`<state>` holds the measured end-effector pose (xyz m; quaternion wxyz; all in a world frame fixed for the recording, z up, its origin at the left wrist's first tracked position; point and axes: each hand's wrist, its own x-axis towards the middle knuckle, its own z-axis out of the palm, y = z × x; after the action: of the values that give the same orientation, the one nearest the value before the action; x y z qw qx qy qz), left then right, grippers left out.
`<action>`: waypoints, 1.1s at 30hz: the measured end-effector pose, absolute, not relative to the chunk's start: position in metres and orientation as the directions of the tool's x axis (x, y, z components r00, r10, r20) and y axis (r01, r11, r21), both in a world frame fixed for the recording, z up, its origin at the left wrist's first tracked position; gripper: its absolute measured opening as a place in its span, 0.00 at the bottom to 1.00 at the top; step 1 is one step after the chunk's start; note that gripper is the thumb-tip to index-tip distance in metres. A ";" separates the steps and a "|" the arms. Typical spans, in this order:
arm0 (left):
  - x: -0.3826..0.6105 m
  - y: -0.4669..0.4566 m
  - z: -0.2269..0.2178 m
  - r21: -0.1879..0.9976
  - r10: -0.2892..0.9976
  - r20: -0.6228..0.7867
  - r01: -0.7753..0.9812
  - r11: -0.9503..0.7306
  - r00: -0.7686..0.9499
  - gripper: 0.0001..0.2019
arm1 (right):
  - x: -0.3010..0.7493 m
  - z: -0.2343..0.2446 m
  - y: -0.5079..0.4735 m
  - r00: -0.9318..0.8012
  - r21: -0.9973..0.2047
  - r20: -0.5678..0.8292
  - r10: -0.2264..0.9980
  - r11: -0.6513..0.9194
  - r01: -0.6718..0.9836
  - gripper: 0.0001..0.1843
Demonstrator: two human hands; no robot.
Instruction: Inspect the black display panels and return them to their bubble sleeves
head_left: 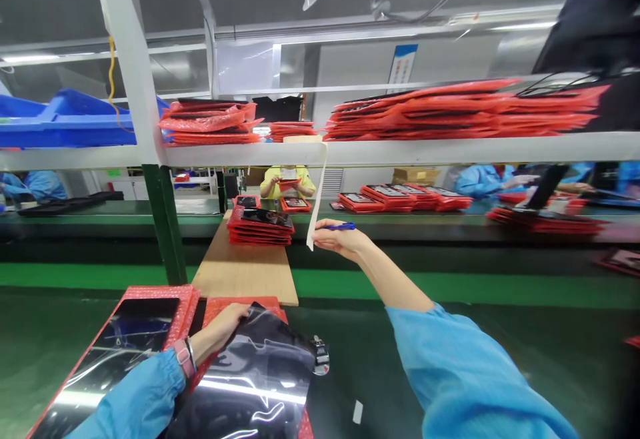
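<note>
White strip [319,193] hangs off the shelf [240,155] beside red packets [450,115], right grip [341,239] pinching it, left grip [223,329] clamping sheet [260,362].

Glossy black flexible sheet [255,372]: lower end cut off by bottom edge; covers most of the red bubble-wrap sleeve [215,305] beneath. Glossy black rectangular panel [125,332], left: lower end likewise cut off. Slim blue pen [343,226]: one end hidden by right hand [340,239]. Blue plastic bin [75,122]: cut off at left edge. Stacked red-wrapped flat packages [545,223], right: blurred. Blue-and-white rectangular sign [403,65]: lettering too small to read.
</note>
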<state>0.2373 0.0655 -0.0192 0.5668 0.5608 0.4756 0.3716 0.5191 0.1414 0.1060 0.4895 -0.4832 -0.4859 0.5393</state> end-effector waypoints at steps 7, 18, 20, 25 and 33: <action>0.233 0.087 0.003 0.983 0.981 -0.050 0.181 0.015 0.187 0.14 | 0.508 0.101 0.144 -0.119 -0.993 0.048 0.992 0.035 -0.109 0.15; 0.327 0.116 0.084 0.949 0.936 0.312 -0.007 -0.315 0.164 0.13 | 0.467 0.090 0.136 -0.119 -0.899 0.431 0.894 0.413 -0.147 0.15; 0.329 0.117 0.087 0.939 0.928 0.342 -0.023 -0.343 0.147 0.12 | 0.467 0.090 0.136 -0.094 -0.879 0.475 0.875 0.467 -0.094 0.16; 0.326 0.116 0.091 0.903 0.893 0.422 0.010 -0.429 0.157 0.10 | 0.469 0.091 0.138 -0.035 -0.812 0.568 0.822 0.567 0.137 0.16; 0.322 0.105 0.107 0.694 0.764 0.635 0.348 -0.630 0.116 0.09 | 0.477 0.113 0.097 -0.017 -0.390 0.834 0.552 0.611 0.689 0.13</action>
<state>0.3220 0.1050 0.1071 0.1919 0.7218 0.3850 0.5422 0.4766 0.0972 0.1125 0.5485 -0.4368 -0.7102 -0.0625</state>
